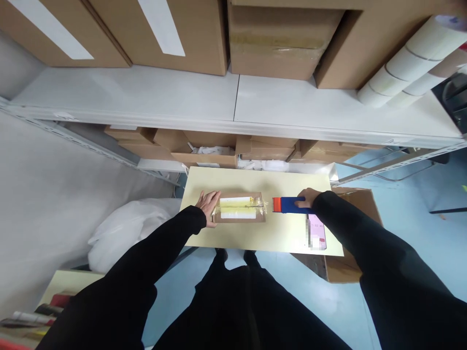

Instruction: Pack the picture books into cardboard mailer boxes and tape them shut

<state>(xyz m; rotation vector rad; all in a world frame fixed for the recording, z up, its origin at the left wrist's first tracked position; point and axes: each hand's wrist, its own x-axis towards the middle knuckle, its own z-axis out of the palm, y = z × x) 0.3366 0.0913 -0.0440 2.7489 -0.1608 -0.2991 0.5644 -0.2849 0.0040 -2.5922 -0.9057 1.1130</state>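
A small flat cardboard box lies on the pale yellow tabletop, with white paper and strips of shiny, yellowish tape across its top. At the box's left end, my left hand spans the edge and grips it. To the right, apart from the box, my right hand is closed around a blue tape dispenser whose orange end points at the box. A loose end of clear tape sticks out from the box's right side. Just below my right wrist lies a phone with a pinkish screen.
Behind the table, a white shelf carries large cartons and white rolls. Open boxes fill the level below. A large carton stands at the table's right, and a white plastic bag lies to the left.
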